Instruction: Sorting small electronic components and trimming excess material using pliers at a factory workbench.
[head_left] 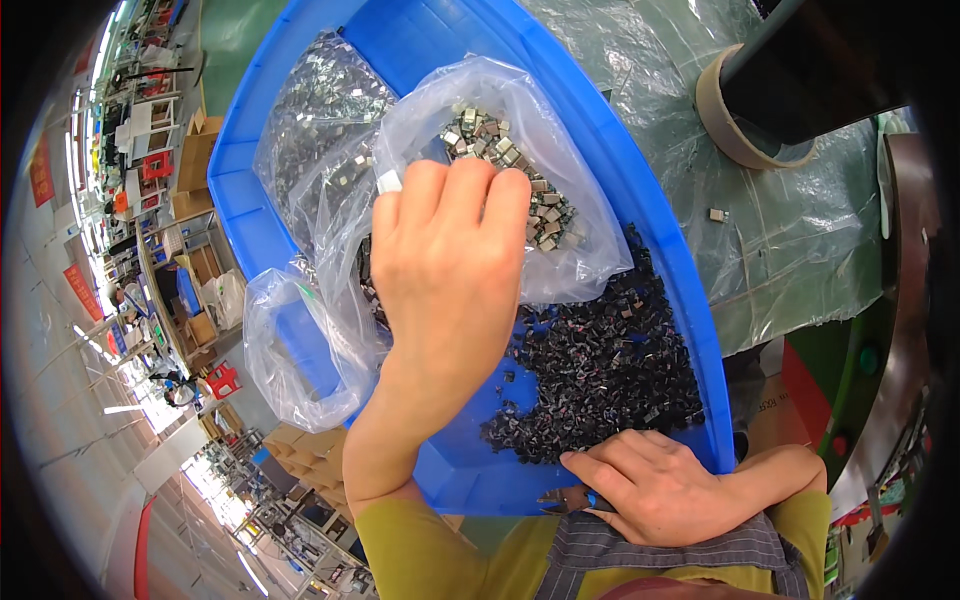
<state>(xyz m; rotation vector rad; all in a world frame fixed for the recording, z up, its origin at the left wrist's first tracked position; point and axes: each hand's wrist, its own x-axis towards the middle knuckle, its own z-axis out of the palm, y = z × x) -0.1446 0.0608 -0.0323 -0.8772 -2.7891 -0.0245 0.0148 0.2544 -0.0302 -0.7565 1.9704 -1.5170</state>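
the left hand reached into the clear bag of small metal parts in the blue tray, fingers curled down among them; its grip was hidden. the right hand rested at the tray's near rim, holding small pliers.

Clear plastic bag of small, seemingly metal parts, open in blue tray.

A factory floor, most likely an assembly hall. Rows of workstations and stacked cardboard boxes stretch away at left. A blue bin holds bulk small metal parts.
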